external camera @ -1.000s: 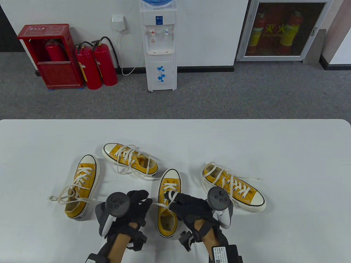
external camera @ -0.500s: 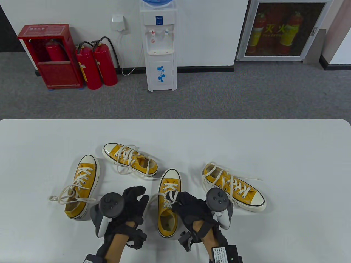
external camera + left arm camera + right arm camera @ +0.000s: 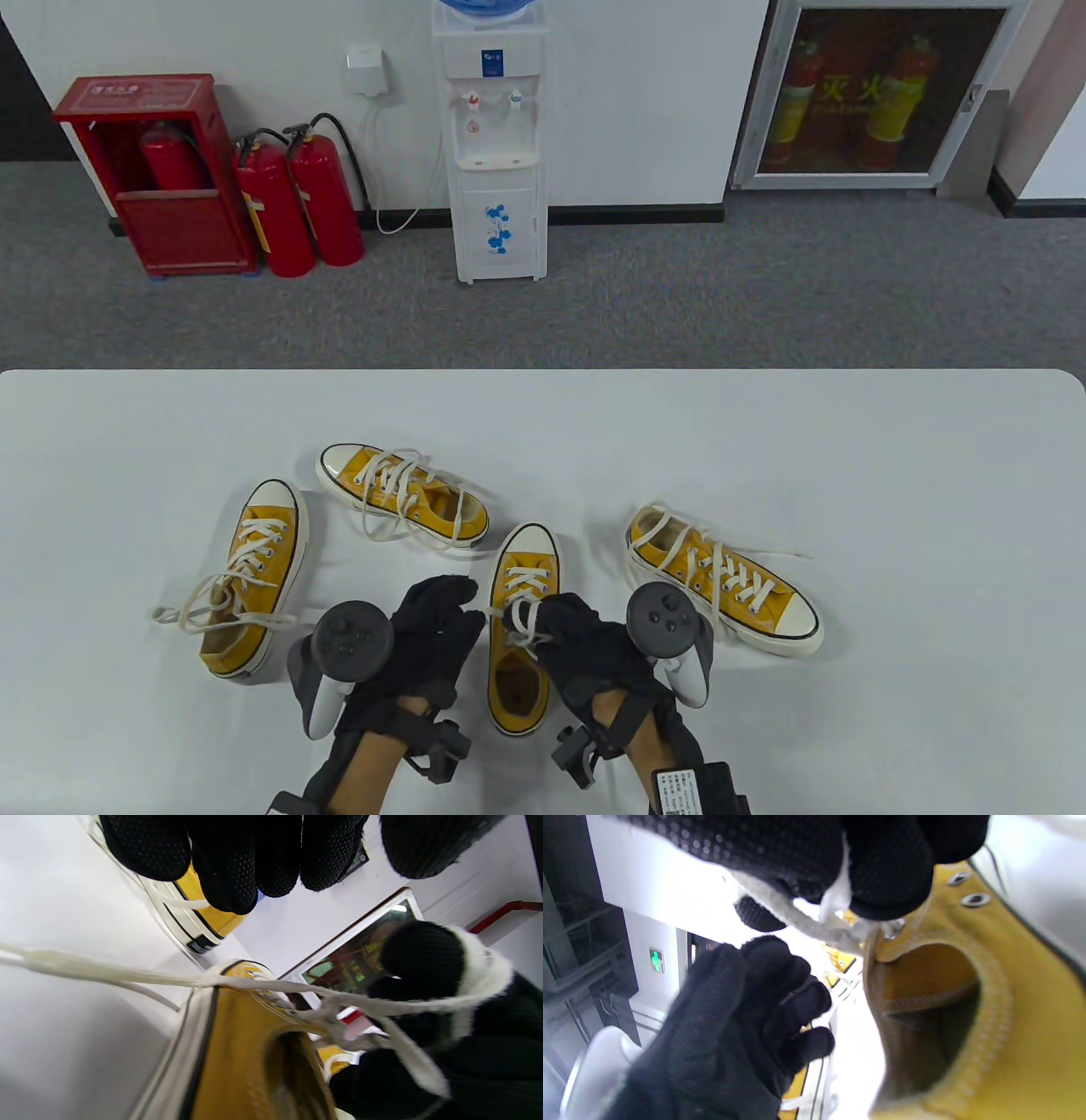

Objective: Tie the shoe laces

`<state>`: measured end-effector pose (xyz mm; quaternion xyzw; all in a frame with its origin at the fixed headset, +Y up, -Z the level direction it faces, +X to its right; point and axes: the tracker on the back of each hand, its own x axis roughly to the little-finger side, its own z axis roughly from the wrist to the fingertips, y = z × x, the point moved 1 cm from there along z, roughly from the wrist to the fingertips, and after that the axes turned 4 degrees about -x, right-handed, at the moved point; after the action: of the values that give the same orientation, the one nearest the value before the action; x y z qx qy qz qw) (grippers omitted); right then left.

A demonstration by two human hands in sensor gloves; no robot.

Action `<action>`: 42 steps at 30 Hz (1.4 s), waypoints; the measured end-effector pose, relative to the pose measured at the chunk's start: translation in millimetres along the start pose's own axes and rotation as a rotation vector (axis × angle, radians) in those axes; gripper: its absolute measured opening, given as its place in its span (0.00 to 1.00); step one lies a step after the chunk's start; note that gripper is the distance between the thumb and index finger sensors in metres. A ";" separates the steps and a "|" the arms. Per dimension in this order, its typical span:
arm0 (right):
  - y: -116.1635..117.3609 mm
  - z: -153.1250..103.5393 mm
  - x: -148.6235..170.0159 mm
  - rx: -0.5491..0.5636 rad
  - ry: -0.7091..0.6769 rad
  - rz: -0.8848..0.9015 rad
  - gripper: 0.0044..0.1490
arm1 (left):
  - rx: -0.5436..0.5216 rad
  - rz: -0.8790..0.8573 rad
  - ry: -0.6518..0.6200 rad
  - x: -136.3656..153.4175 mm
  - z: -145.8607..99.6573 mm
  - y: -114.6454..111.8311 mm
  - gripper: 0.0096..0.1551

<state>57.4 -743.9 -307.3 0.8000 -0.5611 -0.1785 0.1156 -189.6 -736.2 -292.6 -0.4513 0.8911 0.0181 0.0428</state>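
Since a second ago, the left hand (image 3: 433,624) has slid right, close to the middle shoe (image 3: 521,628). Three more yellow shoes lie around it on the surface (image 3: 891,475). Left fingers are loose, holding nothing. Right hand (image 3: 577,645) pinches the lace (image 3: 519,613) and hides the knot.

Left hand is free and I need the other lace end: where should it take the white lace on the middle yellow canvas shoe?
Pinch the white lace where it stretches leftward off the middle yellow canvas shoe, coming from that shoe's left.
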 end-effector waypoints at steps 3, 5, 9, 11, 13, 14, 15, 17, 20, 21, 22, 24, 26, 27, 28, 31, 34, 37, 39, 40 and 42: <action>2.9 0.0 -2.6 -0.020 -0.009 -0.048 0.31 | 0.026 -0.028 -0.013 -3.5 -0.9 -2.9 0.36; 4.9 0.0 -4.3 -0.025 -0.013 -0.076 0.31 | 0.054 -0.039 -0.024 -5.2 -1.0 -5.1 0.36; 7.5 -0.8 -7.7 -0.021 -0.029 -0.133 0.31 | 0.067 -0.035 -0.029 -7.3 -1.7 -7.9 0.35; 8.7 -1.1 -9.6 -0.020 -0.038 -0.152 0.31 | 0.071 -0.024 -0.034 -8.4 -1.8 -9.1 0.33; 9.6 -1.5 -11.1 -0.011 -0.047 -0.179 0.31 | 0.070 -0.014 -0.034 -8.9 -2.0 -9.8 0.31; 10.0 -1.6 -11.7 -0.012 -0.050 -0.193 0.31 | 0.068 -0.014 -0.034 -9.1 -2.1 -9.8 0.29; 10.3 -2.0 -12.3 -0.009 -0.052 -0.208 0.31 | 0.066 -0.015 -0.033 -9.3 -2.1 -9.6 0.28; 11.5 -2.1 -13.7 -0.010 -0.057 -0.235 0.31 | 0.053 -0.015 -0.033 -9.9 -2.2 -8.8 0.27; 13.7 -2.6 -17.2 -0.008 -0.070 -0.277 0.31 | 0.002 0.014 -0.052 -15.5 -4.8 -6.4 0.24; 14.0 -3.1 -19.0 -0.001 -0.078 -0.294 0.31 | -0.025 0.033 -0.061 -18.2 -6.2 -5.2 0.23; 14.1 -3.4 -19.8 0.004 -0.085 -0.299 0.30 | -0.041 0.039 -0.066 -19.4 -7.0 -4.2 0.21; 14.7 -3.6 -21.3 0.001 -0.089 -0.299 0.30 | -0.090 0.058 -0.074 -22.7 -8.7 -2.3 0.19; 14.3 -3.3 -20.8 0.002 -0.088 -0.299 0.30 | -0.102 0.087 -0.081 -22.9 -9.0 -1.3 0.19; 13.6 -3.1 -20.9 0.001 -0.085 -0.297 0.31 | -0.106 0.092 -0.075 -22.5 -8.6 -0.8 0.19; 12.3 -2.9 -20.9 0.000 -0.080 -0.295 0.32 | -0.105 0.094 -0.065 -21.2 -8.1 0.0 0.19; 6.7 -2.3 -18.1 -0.003 -0.051 -0.263 0.32 | -0.115 0.094 -0.025 -14.0 -5.9 2.2 0.20; -2.9 -2.4 -11.8 -0.008 -0.012 -0.213 0.32 | -0.151 0.112 0.019 -2.9 -2.6 9.3 0.20; -13.2 -3.4 -6.2 0.006 0.008 -0.135 0.31 | -0.158 0.115 0.057 7.7 -0.3 15.6 0.20; -21.2 -4.5 -1.9 0.039 0.019 -0.104 0.30 | -0.158 0.104 0.086 15.1 1.6 19.5 0.20; -25.2 -5.7 0.3 0.064 0.024 -0.104 0.30 | -0.150 0.098 0.092 18.1 2.4 20.6 0.20; -31.5 -7.1 4.7 0.117 0.025 -0.091 0.31 | -0.150 0.089 0.109 22.0 3.3 22.1 0.20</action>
<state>88.8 -737.6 -313.7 0.8324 -0.5319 -0.1403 0.0673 -220.1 -740.6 -298.0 -0.4137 0.9074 0.0620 -0.0404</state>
